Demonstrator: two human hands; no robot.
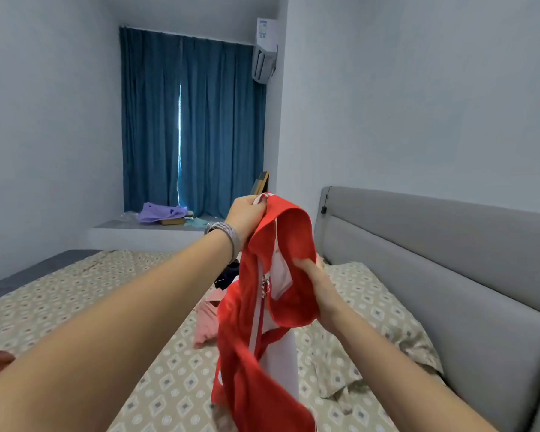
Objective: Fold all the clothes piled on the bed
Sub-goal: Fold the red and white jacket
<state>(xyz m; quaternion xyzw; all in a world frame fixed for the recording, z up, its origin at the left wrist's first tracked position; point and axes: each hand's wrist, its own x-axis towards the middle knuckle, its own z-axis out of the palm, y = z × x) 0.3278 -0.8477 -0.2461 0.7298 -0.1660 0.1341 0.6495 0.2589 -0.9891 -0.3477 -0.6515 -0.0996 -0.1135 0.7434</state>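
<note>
While left hand (247,213) pinches red garment (262,322) high, right hand (314,275) grips lower.

Red garment (289,244) — thin matt cloth, soft and limp, with white stripe trim and a paler lining. Bed sheet (75,294) — matt woven cotton look, printed diamonds, lightly creased. Headboard (434,244): grey padded upholstery, smooth, dull. Curtain (200,120): heavy blue cloth, pleated. Wristband (231,233): fine mesh weave, faint sheen. Walls (418,88): flat matt paint.
</note>
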